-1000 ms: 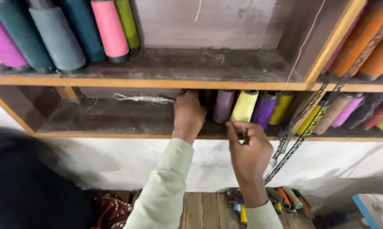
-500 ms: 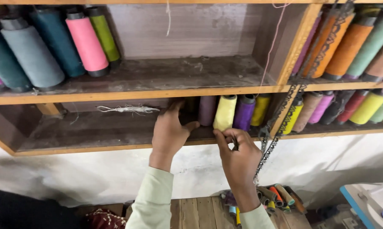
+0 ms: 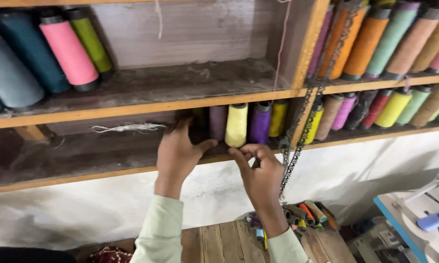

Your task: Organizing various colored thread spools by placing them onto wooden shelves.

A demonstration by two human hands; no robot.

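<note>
My left hand (image 3: 180, 153) reaches into the lower shelf (image 3: 83, 178). Its fingers are spread, and the tips are lost in shadow beside a mauve spool (image 3: 218, 122). My right hand (image 3: 261, 170) hovers at the shelf's front edge, just below a pale yellow spool (image 3: 236, 125). Thumb and fingers are pinched together, and I cannot make out anything between them. A purple spool (image 3: 260, 122) and a yellow spool (image 3: 278, 117) stand right of the pale one.
The upper shelf (image 3: 180, 100) carries pink (image 3: 68, 51), green (image 3: 90, 41) and teal (image 3: 20, 53) cones. A black lace strip (image 3: 297, 139) hangs down the wooden divider. Several spools fill the right-hand shelves. Below are a plank table (image 3: 219, 243), small spools (image 3: 307, 214) and a machine (image 3: 424, 219).
The shelves have slid down and right in view. My left hand has pushed a little deeper into the lower shelf. My right hand stays pinched at the shelf edge.
</note>
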